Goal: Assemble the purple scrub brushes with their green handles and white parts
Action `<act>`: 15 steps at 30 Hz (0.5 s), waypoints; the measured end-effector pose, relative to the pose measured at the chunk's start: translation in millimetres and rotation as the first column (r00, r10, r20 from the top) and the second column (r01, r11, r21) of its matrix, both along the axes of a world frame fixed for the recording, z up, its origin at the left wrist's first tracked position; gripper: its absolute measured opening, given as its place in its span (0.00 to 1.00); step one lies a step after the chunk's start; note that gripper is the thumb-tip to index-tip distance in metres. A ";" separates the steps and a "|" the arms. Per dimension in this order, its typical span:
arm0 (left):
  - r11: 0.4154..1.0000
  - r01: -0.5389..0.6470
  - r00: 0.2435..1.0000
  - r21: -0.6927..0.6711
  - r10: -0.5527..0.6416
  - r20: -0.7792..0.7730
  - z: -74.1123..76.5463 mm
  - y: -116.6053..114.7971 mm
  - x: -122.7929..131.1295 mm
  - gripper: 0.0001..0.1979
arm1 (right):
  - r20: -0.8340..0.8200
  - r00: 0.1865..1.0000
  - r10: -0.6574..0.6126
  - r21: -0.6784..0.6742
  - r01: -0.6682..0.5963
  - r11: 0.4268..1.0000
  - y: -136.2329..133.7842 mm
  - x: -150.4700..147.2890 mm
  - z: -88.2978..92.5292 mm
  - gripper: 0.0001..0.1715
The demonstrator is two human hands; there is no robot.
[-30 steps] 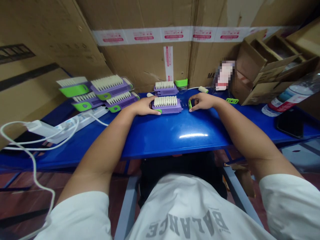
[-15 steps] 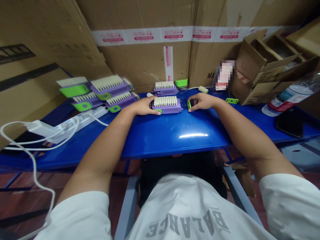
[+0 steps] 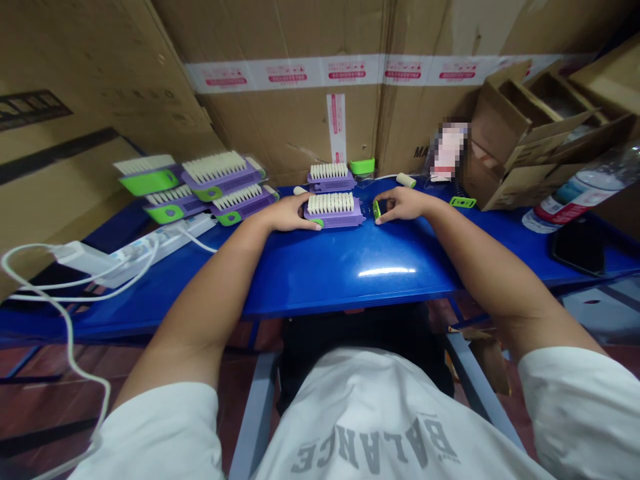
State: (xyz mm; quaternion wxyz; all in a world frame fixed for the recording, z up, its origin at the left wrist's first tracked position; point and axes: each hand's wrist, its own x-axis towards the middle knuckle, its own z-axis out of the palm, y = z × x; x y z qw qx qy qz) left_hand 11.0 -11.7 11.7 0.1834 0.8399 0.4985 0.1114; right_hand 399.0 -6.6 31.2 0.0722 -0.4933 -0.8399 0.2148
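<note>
With my left hand point(image 3: 291, 213) I grip the left end of a purple brush point(image 3: 336, 219), its pale bristles facing up and a green part at that end. The brush's right end, with small tabs, is bare. To its right, my right hand point(image 3: 400, 204) pinches a small green end piece point(image 3: 377, 211) between thumb and fingers. A short gap separates that piece from the brush. Just behind stands another purple brush point(image 3: 331, 176), and beside it a green cap point(image 3: 363, 166) rests near the cardboard.
Several purple and green brushes point(image 3: 215, 175) are stacked at the left, by a white power strip point(image 3: 135, 252) with cables. Cardboard boxes point(image 3: 515, 133) stand at the right, near a water bottle point(image 3: 570, 200) and a dark phone point(image 3: 580, 248). A green slotted piece point(image 3: 463, 202) lies nearby.
My right hand has shifted very slightly left with the green end piece, closer to the brush. My left hand and the brush stay in place.
</note>
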 end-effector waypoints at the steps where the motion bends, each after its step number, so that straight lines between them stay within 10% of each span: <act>1: 1.000 0.000 1.000 -0.001 0.000 0.003 0.0 0.0 0.0 0.54 | 0.000 1.000 -0.001 -0.001 0.001 1.000 0.1 -0.1 -0.1 0.52; 15: 1.000 0.011 1.000 0.006 -0.012 0.013 1.9 -2.6 1.0 0.53 | -0.015 1.000 -0.018 -0.001 0.018 1.000 1.0 -2.4 -3.5 0.50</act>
